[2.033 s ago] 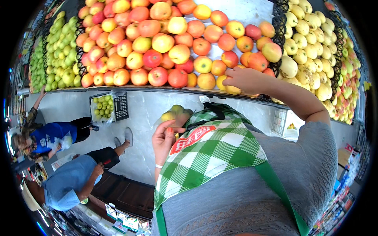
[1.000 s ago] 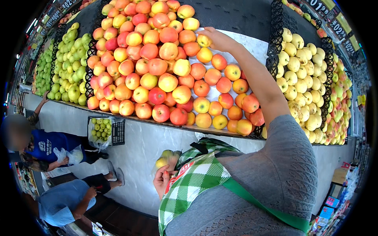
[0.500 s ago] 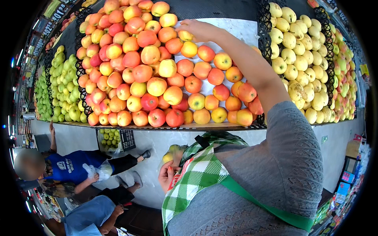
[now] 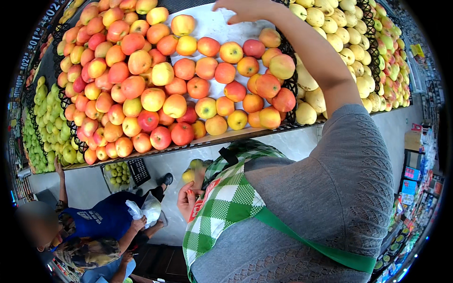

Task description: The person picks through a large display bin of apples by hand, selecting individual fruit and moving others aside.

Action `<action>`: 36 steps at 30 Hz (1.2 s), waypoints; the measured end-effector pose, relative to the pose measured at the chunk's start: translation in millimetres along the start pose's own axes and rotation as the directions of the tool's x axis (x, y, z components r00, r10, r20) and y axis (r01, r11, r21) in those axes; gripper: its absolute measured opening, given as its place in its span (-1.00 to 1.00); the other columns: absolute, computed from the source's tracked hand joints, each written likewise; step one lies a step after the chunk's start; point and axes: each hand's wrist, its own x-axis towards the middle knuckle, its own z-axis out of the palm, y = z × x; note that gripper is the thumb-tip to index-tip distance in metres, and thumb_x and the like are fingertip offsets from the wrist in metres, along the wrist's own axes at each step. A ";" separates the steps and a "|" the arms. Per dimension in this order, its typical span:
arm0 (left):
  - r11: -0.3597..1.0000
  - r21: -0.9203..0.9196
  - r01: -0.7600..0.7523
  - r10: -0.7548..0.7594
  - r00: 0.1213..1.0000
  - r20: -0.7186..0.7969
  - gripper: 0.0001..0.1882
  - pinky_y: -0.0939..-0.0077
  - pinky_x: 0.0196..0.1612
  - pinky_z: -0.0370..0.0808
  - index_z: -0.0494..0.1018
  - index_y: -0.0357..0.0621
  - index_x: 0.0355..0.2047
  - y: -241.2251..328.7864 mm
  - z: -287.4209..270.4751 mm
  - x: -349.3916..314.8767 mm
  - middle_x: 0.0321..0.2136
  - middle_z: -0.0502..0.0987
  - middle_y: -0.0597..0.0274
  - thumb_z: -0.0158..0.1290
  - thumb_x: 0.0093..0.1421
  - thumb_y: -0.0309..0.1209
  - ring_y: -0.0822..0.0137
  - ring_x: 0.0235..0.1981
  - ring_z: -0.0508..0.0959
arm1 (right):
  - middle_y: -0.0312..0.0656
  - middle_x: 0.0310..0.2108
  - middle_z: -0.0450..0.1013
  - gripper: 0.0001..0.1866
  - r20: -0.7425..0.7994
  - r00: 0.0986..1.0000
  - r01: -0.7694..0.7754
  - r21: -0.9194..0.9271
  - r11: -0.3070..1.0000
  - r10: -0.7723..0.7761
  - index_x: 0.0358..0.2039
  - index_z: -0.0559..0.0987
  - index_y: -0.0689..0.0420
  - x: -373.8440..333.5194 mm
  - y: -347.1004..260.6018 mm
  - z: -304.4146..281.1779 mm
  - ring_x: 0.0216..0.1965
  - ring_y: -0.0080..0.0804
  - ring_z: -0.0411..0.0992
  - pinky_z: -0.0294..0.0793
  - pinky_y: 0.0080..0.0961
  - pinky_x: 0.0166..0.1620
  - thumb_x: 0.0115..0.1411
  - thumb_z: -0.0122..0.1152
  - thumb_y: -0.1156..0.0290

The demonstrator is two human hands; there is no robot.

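Note:
My right hand reaches over the far part of the display at the top edge, fingers apart and thumb hanging down, nothing seen in it; it is partly cut off. Beneath it lies a white sheet. A yellow-red apple rests on that sheet, left of the hand. Red and yellow apples are heaped to the left, with a looser layer on the sheet. Low by my checked apron, my left hand has bent fingers. Beside it are yellow-green fruits; whether it grips them is unclear.
Black mesh dividers part the apples from yellow pears on the right. Green pears fill the far left. A crate of green fruit stands on the floor. A person in a blue apron holds a plastic bag.
My right hand has let go of the apple, which now lies uncovered, and has moved up and right of it. The whole view has turned. The person in blue has come nearer.

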 end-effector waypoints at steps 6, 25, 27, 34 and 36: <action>0.998 -0.056 0.019 -0.016 0.998 0.066 -0.68 0.66 -0.52 0.33 0.44 -0.22 0.00 -11.0 -6.3 6.8 -0.52 0.57 0.20 0.00 0.36 -0.27 0.56 -0.59 0.43 | -0.05 -0.17 0.48 -0.41 0.406 0.863 -0.320 -0.025 0.947 0.302 0.02 0.44 0.01 -100.7 -46.5 4.0 -0.05 -0.05 0.44 0.44 -0.22 -0.02 -0.10 0.37 0.45; 0.995 -0.079 0.060 -0.056 0.997 0.052 -0.74 0.67 -0.41 0.44 0.47 -0.26 -0.03 -6.3 1.8 1.6 -0.47 0.58 0.18 0.00 0.36 -0.38 0.53 -0.52 0.50 | -0.11 -0.07 0.44 -0.37 -0.151 0.988 0.027 0.429 0.903 0.043 0.08 0.42 0.09 -35.2 -58.8 -5.0 -0.03 -0.32 0.44 0.44 -0.42 0.01 -0.07 0.35 0.33; 0.996 -0.082 0.031 -0.030 0.999 0.018 -0.74 0.66 -0.42 0.44 0.47 -0.26 -0.03 -7.9 3.5 -2.7 -0.48 0.58 0.17 -0.01 0.37 -0.38 0.53 -0.52 0.50 | -0.10 -0.07 0.45 -0.35 -0.272 0.953 0.064 0.610 0.790 0.133 0.10 0.40 0.13 11.2 -45.2 6.3 -0.03 -0.38 0.44 0.44 -0.45 0.00 -0.04 0.37 0.30; 0.991 -0.131 -0.002 -0.008 0.997 -0.079 -0.73 0.62 -0.41 0.46 0.47 -0.25 -0.01 -8.4 5.8 -16.7 -0.49 0.59 0.15 -0.02 0.37 -0.36 0.51 -0.53 0.51 | 0.12 -0.11 0.50 -0.24 -0.384 0.709 -0.237 0.660 0.713 0.591 0.05 0.40 0.29 144.2 -2.4 46.8 -0.04 -0.11 0.50 0.47 -0.32 0.02 0.00 0.34 -0.04; 0.989 -0.148 -0.011 -0.005 0.994 -0.109 -0.72 0.62 -0.41 0.46 0.47 -0.25 -0.01 -12.4 4.6 -20.3 -0.49 0.59 0.16 -0.01 0.37 -0.35 0.51 -0.53 0.51 | 0.15 -0.10 0.50 -0.26 -0.325 0.758 -0.375 0.492 0.786 0.566 0.01 0.41 0.30 160.2 -1.1 53.0 -0.03 -0.04 0.49 0.47 -0.26 0.01 0.03 0.28 -0.08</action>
